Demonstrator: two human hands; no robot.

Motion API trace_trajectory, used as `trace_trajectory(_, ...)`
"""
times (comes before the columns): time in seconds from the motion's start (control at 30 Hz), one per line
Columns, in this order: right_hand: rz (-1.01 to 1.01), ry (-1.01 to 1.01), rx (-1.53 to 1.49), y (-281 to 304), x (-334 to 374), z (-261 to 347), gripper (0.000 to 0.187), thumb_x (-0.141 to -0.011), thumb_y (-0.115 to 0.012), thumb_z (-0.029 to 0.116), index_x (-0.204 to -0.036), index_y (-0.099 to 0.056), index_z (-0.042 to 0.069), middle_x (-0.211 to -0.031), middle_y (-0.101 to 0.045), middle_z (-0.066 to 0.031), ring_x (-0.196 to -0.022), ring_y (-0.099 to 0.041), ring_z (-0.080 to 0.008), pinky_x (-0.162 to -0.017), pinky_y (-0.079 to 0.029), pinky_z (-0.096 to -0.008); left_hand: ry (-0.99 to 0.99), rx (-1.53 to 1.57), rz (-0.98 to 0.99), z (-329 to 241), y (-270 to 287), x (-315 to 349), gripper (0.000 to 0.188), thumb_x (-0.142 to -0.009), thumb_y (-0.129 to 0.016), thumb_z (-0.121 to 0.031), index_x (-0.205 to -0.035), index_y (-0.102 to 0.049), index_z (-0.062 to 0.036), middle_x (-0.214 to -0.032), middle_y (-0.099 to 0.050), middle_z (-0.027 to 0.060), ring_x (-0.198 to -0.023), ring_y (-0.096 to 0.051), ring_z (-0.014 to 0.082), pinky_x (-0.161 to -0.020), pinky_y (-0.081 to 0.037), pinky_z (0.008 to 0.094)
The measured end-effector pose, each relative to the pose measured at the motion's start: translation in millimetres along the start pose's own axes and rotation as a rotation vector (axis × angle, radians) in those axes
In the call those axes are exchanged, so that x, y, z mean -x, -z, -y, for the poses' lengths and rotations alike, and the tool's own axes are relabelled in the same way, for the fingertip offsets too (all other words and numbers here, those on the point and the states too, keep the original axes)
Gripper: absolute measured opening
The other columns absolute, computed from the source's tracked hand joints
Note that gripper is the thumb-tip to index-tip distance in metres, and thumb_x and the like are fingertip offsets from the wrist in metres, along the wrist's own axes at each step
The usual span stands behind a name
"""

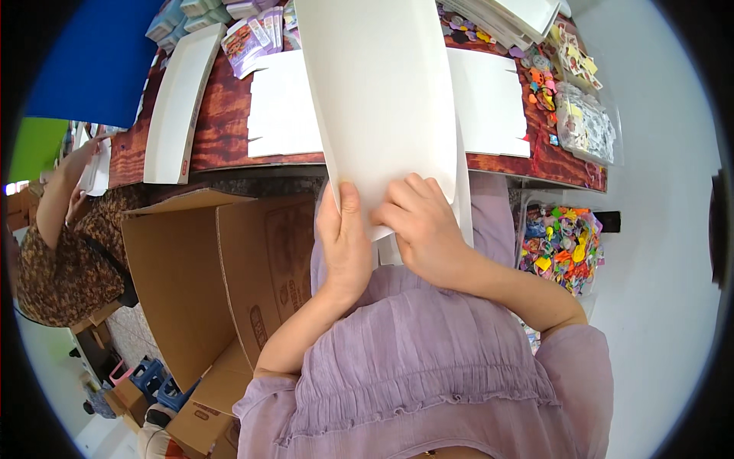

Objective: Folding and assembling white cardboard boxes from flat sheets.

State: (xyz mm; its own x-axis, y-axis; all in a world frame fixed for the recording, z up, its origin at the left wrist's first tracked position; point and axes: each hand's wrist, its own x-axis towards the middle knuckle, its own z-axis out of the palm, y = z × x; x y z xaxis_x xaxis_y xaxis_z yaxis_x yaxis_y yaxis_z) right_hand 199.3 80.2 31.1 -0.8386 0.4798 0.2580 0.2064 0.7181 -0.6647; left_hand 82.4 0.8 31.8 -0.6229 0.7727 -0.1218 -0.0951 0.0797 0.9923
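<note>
A long white card tray (378, 92) with raised side walls stretches away from me over the table edge. My left hand (344, 237) grips its near left corner, thumb on the inside and fingers behind the wall. At the near end my right hand (420, 226) bends over the card with curled fingers pressed on it. Part of the tray's near end is hidden by my hands. Beneath the tray lies a flat white card blank (489, 103) with notched edges, showing on both sides of it.
Left on the wood-patterned table (225, 115) is another white tray (180, 107). An open cardboard box (183, 283) stands below. Small colourful pieces fill a clear bin (562, 245) at right; a bag of pieces (585, 122) sits above. Another person's arm (65, 183) is at far left.
</note>
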Motion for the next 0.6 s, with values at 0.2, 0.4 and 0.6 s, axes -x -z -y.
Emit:
trace_trajectory(0.2,-0.07,0.131,0.137,4.0,4.6,-4.2,0.023,-0.074,-0.057,0.003,-0.096,-0.065,0.002,-0.092,-0.056,-0.0078,-0.091,-0.054,-0.0273,-0.085,-0.04,-0.0393,-0.064,-0.054,0.021,-6.1,2.7,-11.7,0.045,-0.111,-0.038,-0.035,-0.125,-0.056,0.0038,-0.105,-0.061,0.0058,-0.095,-0.053,0.0111,-0.085,-0.045,0.0277)
trace_trajectory(0.4,-0.132,0.161,0.481,27.8,4.1,-17.6,0.022,-0.074,-0.058,0.005,-0.095,-0.065,0.002,-0.095,-0.06,-0.0076,-0.091,-0.057,-0.0278,-0.089,-0.041,-0.0433,-0.076,-0.104,0.001,-12.9,5.4,-18.7,0.048,-0.111,-0.038,-0.036,-0.129,-0.055,0.0047,-0.116,-0.064,0.0098,-0.106,-0.056,0.0149,-0.095,-0.045,0.03)
trace_trajectory(0.6,-0.083,0.085,0.414,43.7,-11.2,-16.7,0.009,-0.077,-0.057,0.001,-0.085,-0.059,0.005,-0.089,-0.055,-0.0069,-0.091,-0.055,-0.0272,-0.096,-0.037,-0.0451,-0.063,-0.138,-0.031,-13.7,1.3,-19.2,0.046,-0.111,-0.039,-0.035,-0.127,-0.056,0.0046,-0.112,-0.064,0.0095,-0.102,-0.056,0.0142,-0.092,-0.046,0.0305)
